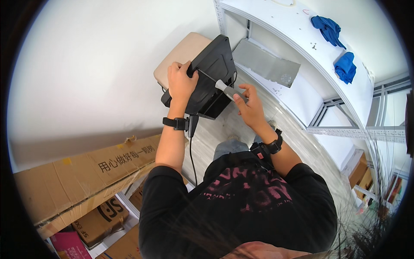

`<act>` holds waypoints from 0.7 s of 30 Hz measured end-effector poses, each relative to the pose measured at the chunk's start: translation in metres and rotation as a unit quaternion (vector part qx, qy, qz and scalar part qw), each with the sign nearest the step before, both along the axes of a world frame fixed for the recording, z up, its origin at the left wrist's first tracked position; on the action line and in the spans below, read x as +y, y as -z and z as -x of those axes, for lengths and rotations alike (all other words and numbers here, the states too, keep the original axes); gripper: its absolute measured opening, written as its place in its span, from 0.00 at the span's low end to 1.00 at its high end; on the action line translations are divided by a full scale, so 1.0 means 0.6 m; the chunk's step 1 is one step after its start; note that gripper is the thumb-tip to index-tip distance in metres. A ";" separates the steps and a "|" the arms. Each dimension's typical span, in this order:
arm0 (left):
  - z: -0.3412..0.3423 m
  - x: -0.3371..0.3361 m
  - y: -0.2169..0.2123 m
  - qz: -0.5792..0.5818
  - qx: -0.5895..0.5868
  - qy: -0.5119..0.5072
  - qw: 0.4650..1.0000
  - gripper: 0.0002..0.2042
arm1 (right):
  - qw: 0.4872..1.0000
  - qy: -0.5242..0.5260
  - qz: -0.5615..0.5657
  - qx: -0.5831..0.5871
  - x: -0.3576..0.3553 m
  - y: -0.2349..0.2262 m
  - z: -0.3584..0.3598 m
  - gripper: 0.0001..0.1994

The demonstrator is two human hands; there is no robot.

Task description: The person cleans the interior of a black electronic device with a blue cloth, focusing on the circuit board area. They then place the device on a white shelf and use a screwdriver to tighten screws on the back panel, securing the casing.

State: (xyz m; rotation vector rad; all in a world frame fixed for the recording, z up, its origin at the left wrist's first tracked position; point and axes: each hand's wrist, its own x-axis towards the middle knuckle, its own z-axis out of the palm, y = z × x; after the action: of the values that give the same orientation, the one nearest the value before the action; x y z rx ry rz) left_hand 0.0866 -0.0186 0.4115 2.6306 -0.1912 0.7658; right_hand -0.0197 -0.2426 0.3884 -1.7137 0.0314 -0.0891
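Observation:
A black flat monitor-like panel (pixel 213 73) stands tilted on a beige stool (pixel 183 54), back side toward me. My left hand (pixel 181 82) grips its upper left edge. My right hand (pixel 248 103) holds a grey-handled screwdriver (pixel 230 90), whose tip points at the middle of the panel's back. A black cable (pixel 191 151) hangs down from the panel past my left wrist. Both wrists wear black bands.
A white metal shelf unit (pixel 302 47) stands at the right with two blue cloths (pixel 336 43) and small screws on its top. A grey sheet (pixel 269 64) lies on a lower shelf. Cardboard boxes (pixel 82 177) sit at lower left. A white wall is at left.

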 end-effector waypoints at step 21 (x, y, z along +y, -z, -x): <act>-0.041 -0.153 -0.020 0.039 -0.045 0.124 0.991 0.16 | 0.959 0.109 -0.253 0.072 -0.324 0.021 0.052 0.15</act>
State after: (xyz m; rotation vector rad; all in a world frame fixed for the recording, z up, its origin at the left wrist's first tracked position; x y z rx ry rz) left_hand 0.1110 -0.1105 0.4233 2.4404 -0.4926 0.7900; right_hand -0.0509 -0.4372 0.3760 -1.1965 0.3251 -0.1087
